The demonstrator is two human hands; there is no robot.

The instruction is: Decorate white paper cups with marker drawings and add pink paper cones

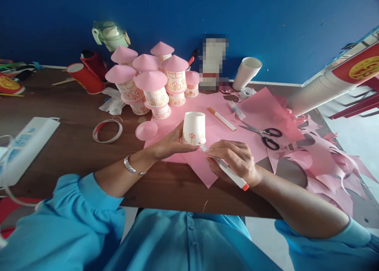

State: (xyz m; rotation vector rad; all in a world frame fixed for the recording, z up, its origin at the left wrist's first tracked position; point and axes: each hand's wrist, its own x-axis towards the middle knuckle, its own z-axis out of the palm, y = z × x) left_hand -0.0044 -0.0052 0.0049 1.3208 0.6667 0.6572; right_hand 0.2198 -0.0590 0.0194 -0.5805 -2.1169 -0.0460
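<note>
A white paper cup (194,125), upside down with a small red flower drawn near its rim, is held in my left hand (170,143), thumb below and fingers behind it. My right hand (233,160) grips a white marker (232,177) with an orange-red end; its tip is at the cup's lower edge. Pink paper (204,172) lies beneath. Behind the cup stand several decorated cups with pink cone roofs (151,80). An orange and white marker (222,119) rests on the paper to the right.
Black-handled scissors (263,133) and pink paper scraps (319,156) lie at right. A tape roll (107,130), a pink cone (146,130) and a white power strip (29,148) are on the left. Stacked white cups (247,73) stand near the blue wall.
</note>
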